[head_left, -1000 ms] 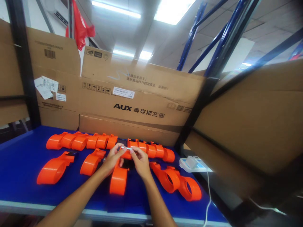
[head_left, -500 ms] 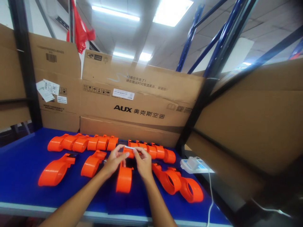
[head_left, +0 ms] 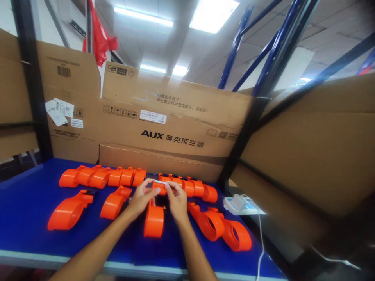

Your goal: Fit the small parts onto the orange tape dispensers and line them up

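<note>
Currently both hands up at mid-bench over blue table [head_left: 26, 203]. Left hand [head_left: 142, 198] and right hand [head_left: 176, 199] pinching a small white strip [head_left: 160, 182] between thumb and forefinger tips, one hand at each end, strip roughly level. Remaining fingers loosely curled, not gripping anything else visible. Strip held right over the top end of an orange part [head_left: 154, 221] standing on the table between the wrists; touching or just above it, hard to say at this blur.

Around the hands:
- back row [head_left: 99, 176] of orange parts, left half, packed side by side against the cardboard
- second back row [head_left: 190, 187], right half, just behind the fingertips
- loose orange part [head_left: 68, 212] front left, lying flat
- another loose one [head_left: 115, 202] just left of left wrist
- linked pair [head_left: 222, 228] of orange rings right of right forearm, touching each other
- white adapter [head_left: 238, 203] at right table edge, cable [head_left: 259, 242] dropping off the front

Cardboard [head_left: 164, 128] marked AUX walls off the back; more cardboard on the right. Blue rack posts [head_left: 272, 50] and red bag [head_left: 98, 33] up top.
</note>
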Demonstrator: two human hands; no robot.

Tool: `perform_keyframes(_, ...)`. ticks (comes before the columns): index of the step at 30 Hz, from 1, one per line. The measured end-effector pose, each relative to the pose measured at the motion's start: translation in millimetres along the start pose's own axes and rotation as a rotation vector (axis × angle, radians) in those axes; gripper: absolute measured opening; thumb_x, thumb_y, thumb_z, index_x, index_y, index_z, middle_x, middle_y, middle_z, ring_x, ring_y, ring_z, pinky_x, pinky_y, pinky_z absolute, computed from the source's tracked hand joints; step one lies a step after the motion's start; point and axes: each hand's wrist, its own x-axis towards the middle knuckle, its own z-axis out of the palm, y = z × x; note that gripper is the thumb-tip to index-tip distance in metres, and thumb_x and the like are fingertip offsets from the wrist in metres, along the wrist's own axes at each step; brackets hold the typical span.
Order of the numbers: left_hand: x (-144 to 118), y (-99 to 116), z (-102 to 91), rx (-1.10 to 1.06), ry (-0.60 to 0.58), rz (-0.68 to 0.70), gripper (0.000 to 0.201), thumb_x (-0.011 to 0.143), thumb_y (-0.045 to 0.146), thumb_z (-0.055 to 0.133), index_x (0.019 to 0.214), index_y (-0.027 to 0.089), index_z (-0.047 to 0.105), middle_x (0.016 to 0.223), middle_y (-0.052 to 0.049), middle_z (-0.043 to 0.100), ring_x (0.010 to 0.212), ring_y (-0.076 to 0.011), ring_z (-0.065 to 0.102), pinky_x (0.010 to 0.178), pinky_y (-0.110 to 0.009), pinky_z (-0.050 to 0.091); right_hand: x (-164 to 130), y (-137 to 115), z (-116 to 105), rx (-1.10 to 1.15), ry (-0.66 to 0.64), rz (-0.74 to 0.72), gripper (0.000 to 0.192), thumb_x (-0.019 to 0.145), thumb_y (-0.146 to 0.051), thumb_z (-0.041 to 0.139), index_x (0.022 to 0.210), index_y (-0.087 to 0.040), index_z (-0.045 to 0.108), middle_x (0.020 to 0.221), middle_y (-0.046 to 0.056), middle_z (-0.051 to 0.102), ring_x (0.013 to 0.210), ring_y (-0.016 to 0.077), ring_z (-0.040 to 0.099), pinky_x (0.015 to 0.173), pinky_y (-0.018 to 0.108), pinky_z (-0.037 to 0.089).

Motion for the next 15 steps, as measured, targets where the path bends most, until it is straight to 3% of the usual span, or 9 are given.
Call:
perform_keyframes(6,0.1,1.2,0.3,0.006,0.003,0.004,0.058,0.07,0.04,0.079,0.115,0.018,0.05,0.06,0.006,0.063,0.039,-0.0104,0.053,0.044,-0.022,0.039,0.2,-0.9,-0.1,0.018,0.026,0.005,0.025,0.084,-0.042,0.068,0.092,-0.018,0.072,0.088,0.005,0.07,0.079,0.0185,0.061,0.073,0.029,0.049)
perform_keyframes(15,0.1,3.8,-2.5,0.029,0.005,0.018,0.051,0.071,0.042,0.078,0.11,0.018,0.054,0.06,0.005,0.063,0.041,-0.0111,0.055,0.047,-0.023,0.041,-1.7,1.5,-1.3,0.016,0.091,0.017,0.03,0.084,-0.046,0.067,0.094,-0.018,0.069,0.08,0.003,0.068,0.064,0.0151,0.057,0.056,0.025,0.045)
